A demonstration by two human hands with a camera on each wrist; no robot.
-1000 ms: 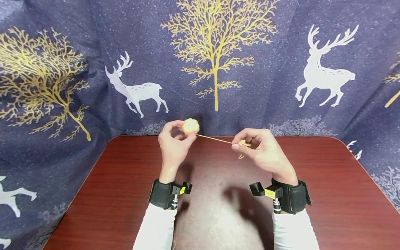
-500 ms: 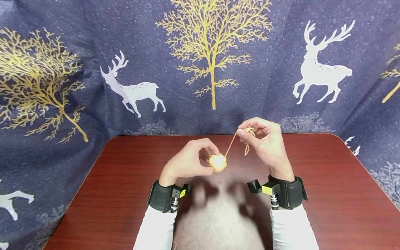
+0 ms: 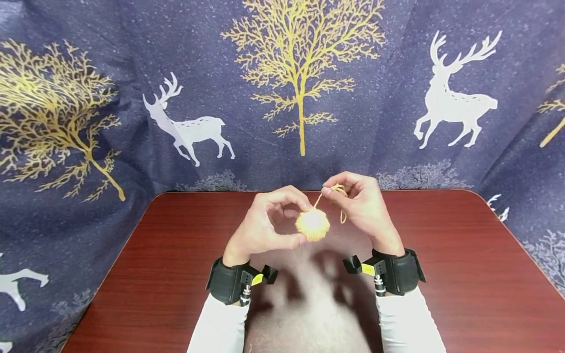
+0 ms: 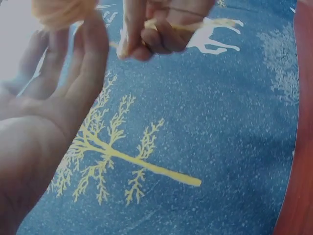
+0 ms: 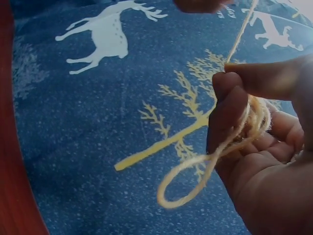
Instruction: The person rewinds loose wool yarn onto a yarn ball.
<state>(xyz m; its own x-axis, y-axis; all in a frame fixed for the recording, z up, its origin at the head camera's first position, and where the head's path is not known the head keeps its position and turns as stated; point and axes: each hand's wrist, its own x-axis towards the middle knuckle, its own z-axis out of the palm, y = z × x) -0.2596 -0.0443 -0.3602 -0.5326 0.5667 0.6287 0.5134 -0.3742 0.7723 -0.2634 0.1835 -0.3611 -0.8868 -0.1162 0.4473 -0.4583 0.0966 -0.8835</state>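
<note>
A small pale yellow ball of yarn [image 3: 313, 225] is pinched between the thumb and fingers of my left hand [image 3: 267, 223], above the middle of the table. From its top a short strand runs up to my right hand [image 3: 359, 203], whose thumb and forefinger pinch the yarn. Loose coils of yarn [image 5: 257, 120] lie within the right palm, and one loop [image 5: 183, 188] hangs below the fingers in the right wrist view. Only the underside of the yarn ball [image 4: 61, 12] shows in the left wrist view, at the top edge.
Beneath both hands lies a reddish-brown table [image 3: 176, 274] with a bright glare patch in the middle. Behind it hangs a dark blue cloth [image 3: 282, 132] printed with white deer and yellow trees. Each wrist wears a black camera strap [image 3: 229, 282].
My left hand has brought the yarn ball from the left toward the right and nearer to me. The strand between the hands is shorter, and my right hand has lately shifted left and slightly down.
</note>
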